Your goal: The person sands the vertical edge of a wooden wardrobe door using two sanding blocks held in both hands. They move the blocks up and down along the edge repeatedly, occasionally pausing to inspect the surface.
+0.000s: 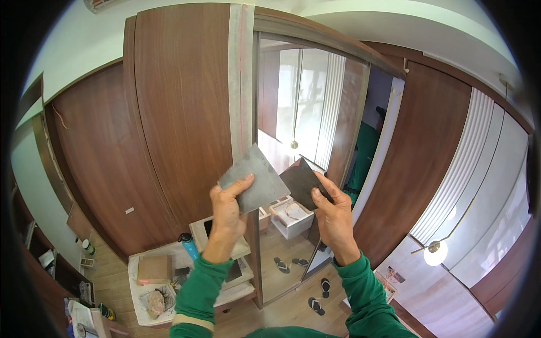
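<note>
L hand (226,211) grip pinched shut on thin light-grey square sheet (258,179), thumb on face, fingers hidden behind; R hand (336,218) grip pinched on thin dark-grey flat sheet (298,181) by its edge. Both up in front of tall mirrored sliding door (311,84); can't tell if touching. Risk: edge-only hold, dark sheet might slip & hit wood-look floor (282,311); careless fwd swing could scratch mirror.

Green sleeves (369,290), beige forearm band (193,322)

Left plate (259,183) mottled grey; right plate (301,181) near-black. Sleeves (205,284) green. Tall panel (186,101) brown, wood-grained.
</note>
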The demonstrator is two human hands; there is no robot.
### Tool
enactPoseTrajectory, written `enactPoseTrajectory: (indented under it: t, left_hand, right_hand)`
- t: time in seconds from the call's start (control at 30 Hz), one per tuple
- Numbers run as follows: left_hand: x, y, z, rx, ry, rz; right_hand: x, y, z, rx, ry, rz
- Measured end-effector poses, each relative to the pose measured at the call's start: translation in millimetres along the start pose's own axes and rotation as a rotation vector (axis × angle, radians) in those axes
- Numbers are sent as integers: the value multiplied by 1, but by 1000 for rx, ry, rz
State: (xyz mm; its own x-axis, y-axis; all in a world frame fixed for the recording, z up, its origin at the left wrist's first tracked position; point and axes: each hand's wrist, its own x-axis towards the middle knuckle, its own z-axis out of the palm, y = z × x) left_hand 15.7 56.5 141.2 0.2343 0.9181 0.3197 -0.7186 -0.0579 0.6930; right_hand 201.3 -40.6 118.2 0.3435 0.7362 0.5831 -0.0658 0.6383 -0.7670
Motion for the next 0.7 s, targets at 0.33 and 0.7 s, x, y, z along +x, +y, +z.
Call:
enactPoseTrajectory:
  t: [0.33, 0.7]
  left_hand:
    - [-3, -46, 9, 110, -61, -14]
    - [-5, -73, -2, 138, 35, 111]
  right_hand:
    - [-30, 18, -4, -242, -32, 84]
    - [-60, 15, -42, 23, 206, 191]
